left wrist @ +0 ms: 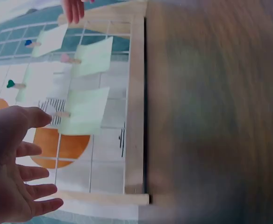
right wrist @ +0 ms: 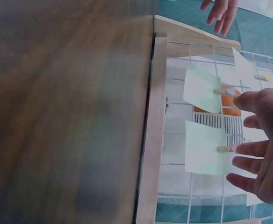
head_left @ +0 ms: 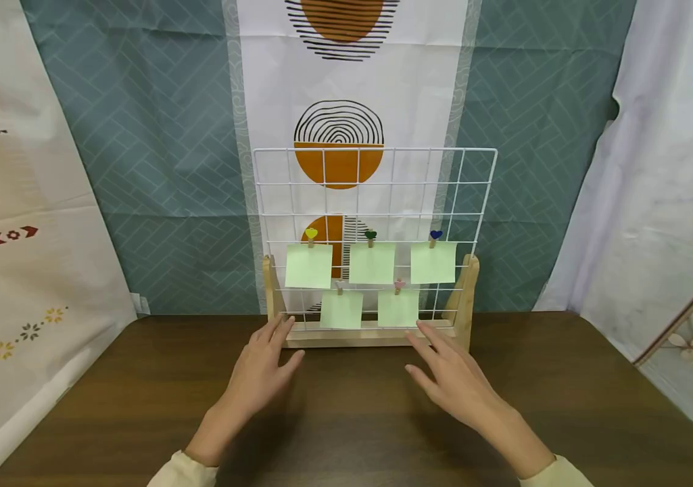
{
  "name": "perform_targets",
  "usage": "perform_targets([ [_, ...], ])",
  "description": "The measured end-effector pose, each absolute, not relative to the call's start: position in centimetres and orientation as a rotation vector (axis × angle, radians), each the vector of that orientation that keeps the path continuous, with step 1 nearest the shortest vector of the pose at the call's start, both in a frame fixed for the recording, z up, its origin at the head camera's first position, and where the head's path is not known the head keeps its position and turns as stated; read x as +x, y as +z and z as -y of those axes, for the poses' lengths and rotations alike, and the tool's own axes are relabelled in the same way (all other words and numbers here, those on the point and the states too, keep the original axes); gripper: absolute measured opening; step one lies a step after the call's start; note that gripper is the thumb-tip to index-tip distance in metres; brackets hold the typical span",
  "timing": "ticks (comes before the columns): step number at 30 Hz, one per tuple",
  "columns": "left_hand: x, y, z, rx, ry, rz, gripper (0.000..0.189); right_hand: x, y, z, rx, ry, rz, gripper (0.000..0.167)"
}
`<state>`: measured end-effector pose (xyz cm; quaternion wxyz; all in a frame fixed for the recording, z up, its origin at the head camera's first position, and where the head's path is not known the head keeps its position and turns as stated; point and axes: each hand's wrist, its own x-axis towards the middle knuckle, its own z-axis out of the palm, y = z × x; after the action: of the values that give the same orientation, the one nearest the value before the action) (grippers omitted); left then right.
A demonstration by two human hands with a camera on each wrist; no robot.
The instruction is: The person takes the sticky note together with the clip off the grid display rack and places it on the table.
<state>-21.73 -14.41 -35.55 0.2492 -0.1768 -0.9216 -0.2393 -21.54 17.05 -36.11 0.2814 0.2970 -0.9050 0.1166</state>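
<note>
A white wire grid (head_left: 375,148) stands upright in a wooden base (head_left: 370,339). Pale green paper notes hang on it in two rows. Wooden clips with a yellow heart (head_left: 312,233), a dark green heart (head_left: 370,235) and a blue heart (head_left: 436,235) hold the upper three. Below, a pale clip (head_left: 339,287) and a pink clip (head_left: 399,286) hold two more. My left hand (head_left: 259,375) is before the base's left end, fingers extended, holding nothing. Toward its right end, my right hand (head_left: 458,382) is likewise spread and holds nothing. Contact with the stand cannot be told.
The stand rests near the back edge of a dark brown wooden table (head_left: 352,419). Behind it hangs a green curtain (head_left: 163,169) with a white patterned middle panel (head_left: 346,81). Pale printed cloths border the left (head_left: 30,284) and right (head_left: 662,203) sides.
</note>
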Motion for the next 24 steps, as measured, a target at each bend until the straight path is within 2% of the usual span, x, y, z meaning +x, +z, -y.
perform_targets([
  [13,-23.7,-33.6,17.5,-0.518,-0.971,2.507,0.044,-23.8,-34.5,-15.7,0.776,0.654,2.516,0.042],
  [24,-24.6,-31.5,18.3,-0.498,-1.139,2.497,0.040,-24.9,-32.1,-13.9,0.794,0.823,2.565,0.045],
])
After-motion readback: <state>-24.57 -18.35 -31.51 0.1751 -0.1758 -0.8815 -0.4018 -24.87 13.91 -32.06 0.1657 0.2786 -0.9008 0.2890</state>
